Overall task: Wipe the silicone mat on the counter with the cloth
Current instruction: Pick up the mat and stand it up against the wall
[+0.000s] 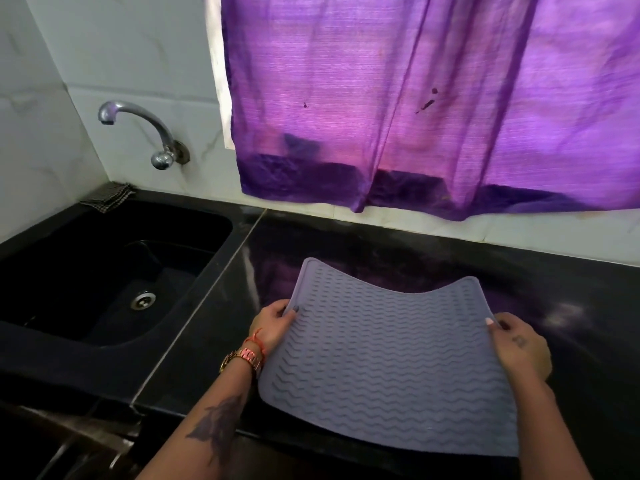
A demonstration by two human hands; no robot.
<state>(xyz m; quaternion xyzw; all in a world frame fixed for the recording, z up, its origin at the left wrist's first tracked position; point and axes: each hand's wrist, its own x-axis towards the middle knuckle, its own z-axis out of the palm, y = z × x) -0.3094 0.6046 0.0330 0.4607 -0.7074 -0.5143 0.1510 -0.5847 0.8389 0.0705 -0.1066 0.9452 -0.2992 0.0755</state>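
A grey silicone mat [388,355] with a wavy ribbed surface is held up above the black counter [571,271], sagging in the middle. My left hand [272,323] pinches its left edge, thumb on top. My right hand [521,348] pinches its right edge the same way. The mat's near edge hangs over the counter's front. A folded checked cloth [109,196] lies at the far corner behind the sink, out of reach of both hands.
A black sink [114,271] with a metal drain is set into the counter at left, under a chrome wall tap [145,133]. A purple curtain [415,98] hangs over the window behind the counter. White tiles line the wall.
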